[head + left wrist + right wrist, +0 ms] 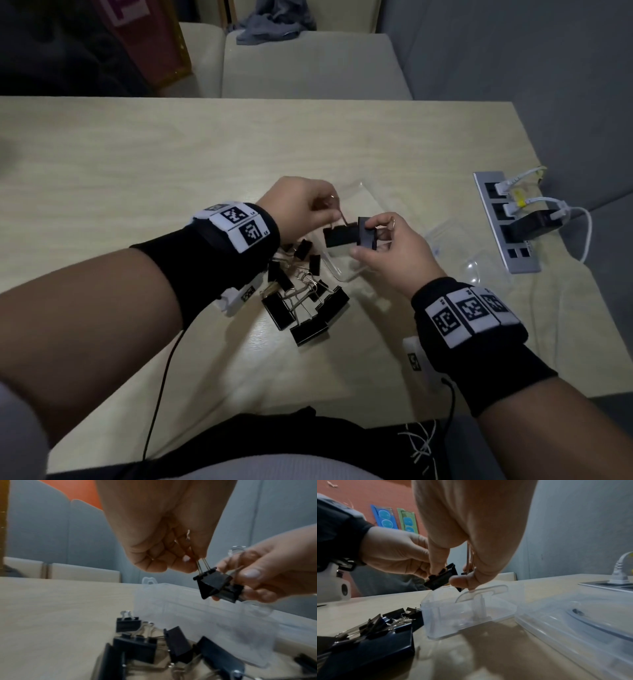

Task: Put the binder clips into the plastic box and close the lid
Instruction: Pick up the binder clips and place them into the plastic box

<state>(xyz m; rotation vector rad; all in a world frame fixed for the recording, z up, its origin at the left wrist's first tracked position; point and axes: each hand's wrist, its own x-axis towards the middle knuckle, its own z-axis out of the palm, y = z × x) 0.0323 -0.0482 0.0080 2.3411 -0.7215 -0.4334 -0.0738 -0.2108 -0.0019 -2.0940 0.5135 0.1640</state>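
My left hand (pixel 333 215) pinches the wire handles of a black binder clip (pixel 337 237) above the clear plastic box (pixel 371 200). My right hand (pixel 363 240) grips a second black clip (pixel 367 229) by its body and handles, touching the first one. In the left wrist view the left-hand clip (pixel 212 582) hangs in front of the right-hand clip (pixel 229 594), over the box (pixel 171 601). The box (pixel 467 615) looks empty in the right wrist view. Its clear lid (pixel 455 240) lies to the right. A pile of several black clips (pixel 301 301) lies left of the box.
A silver power strip (pixel 513 253) with white plugs and a black adapter is set in the wooden table (pixel 137 154) at the right edge. Black cables run from both wristbands towards my lap. Beige chairs stand beyond the far edge.
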